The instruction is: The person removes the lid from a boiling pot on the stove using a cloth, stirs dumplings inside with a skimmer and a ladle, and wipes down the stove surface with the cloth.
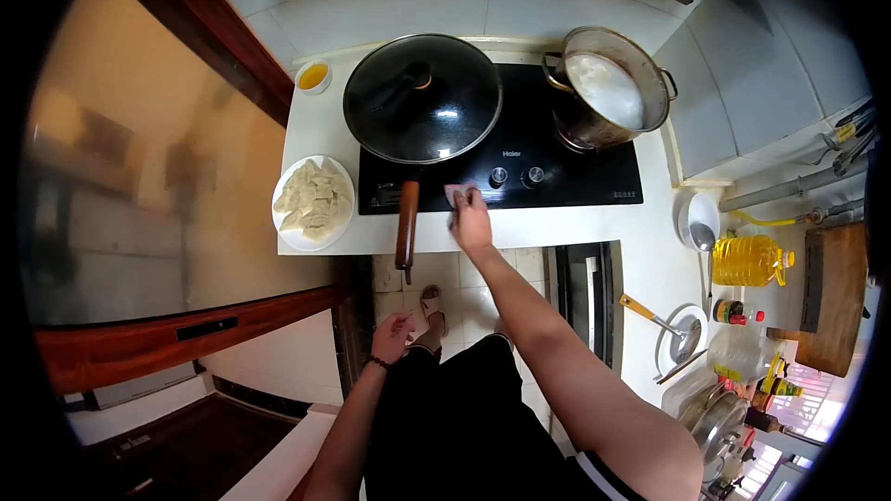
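My right hand (471, 220) is closed on a small pinkish cloth (454, 193), pressed against the front part of the black glass stove (594, 187). Just left of it juts the wooden handle (406, 223) of a wok, whose dark glass lid (390, 121) covers the left burner. On the right burner a two-handled pot (608, 93) holds whitish, foamy liquid. My left hand (393, 338) hangs low beside my leg, away from the counter, fingers loosely curled with nothing visible in them. A plate of dumplings (316, 202) sits left of the stove.
A small bowl of yellow liquid (314, 77) stands at the back left corner. Along the right counter are a bowl with a ladle (698, 220), a yellow oil jug (747, 261), a plate with a wooden-handled skimmer (686, 334) and several bottles. A glass sliding door borders the left.
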`<state>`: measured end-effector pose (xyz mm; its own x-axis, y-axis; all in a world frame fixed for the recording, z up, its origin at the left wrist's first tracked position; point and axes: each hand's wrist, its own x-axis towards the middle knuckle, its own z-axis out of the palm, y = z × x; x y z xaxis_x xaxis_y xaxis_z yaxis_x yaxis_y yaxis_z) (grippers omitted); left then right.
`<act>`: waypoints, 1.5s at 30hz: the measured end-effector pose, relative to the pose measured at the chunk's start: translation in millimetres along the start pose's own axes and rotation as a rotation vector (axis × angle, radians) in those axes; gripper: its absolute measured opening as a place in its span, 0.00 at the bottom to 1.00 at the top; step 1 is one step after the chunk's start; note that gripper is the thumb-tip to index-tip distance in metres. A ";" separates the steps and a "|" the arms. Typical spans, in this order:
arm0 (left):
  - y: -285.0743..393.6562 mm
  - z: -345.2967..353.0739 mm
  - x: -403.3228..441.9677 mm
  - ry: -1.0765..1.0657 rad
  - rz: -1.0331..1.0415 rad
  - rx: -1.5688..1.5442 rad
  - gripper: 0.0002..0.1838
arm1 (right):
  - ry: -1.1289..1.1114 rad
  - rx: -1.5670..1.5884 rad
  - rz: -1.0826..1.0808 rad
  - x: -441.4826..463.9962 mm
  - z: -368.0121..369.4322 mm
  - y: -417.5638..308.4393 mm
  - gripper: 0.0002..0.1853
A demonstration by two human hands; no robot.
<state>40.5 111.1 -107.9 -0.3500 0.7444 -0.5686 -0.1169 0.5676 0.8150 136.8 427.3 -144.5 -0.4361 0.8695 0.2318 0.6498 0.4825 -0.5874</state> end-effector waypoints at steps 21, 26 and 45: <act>30.6 42.6 76.1 -0.423 0.035 0.121 0.11 | 0.277 0.537 0.816 -162.5 -159.8 77.3 0.13; 41.1 101.3 86.6 -0.567 0.041 0.155 0.11 | 0.468 0.869 0.915 -205.7 -212.4 65.1 0.14; 131.6 273.1 102.7 -0.464 0.093 0.219 0.12 | 0.501 0.192 0.551 -145.5 -370.4 307.6 0.16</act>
<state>243.0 358.3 -89.5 0.1047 0.8445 -0.5252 0.1098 0.5151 0.8501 630.7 488.3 -71.7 0.2828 0.9452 0.1632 0.5520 -0.0212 -0.8336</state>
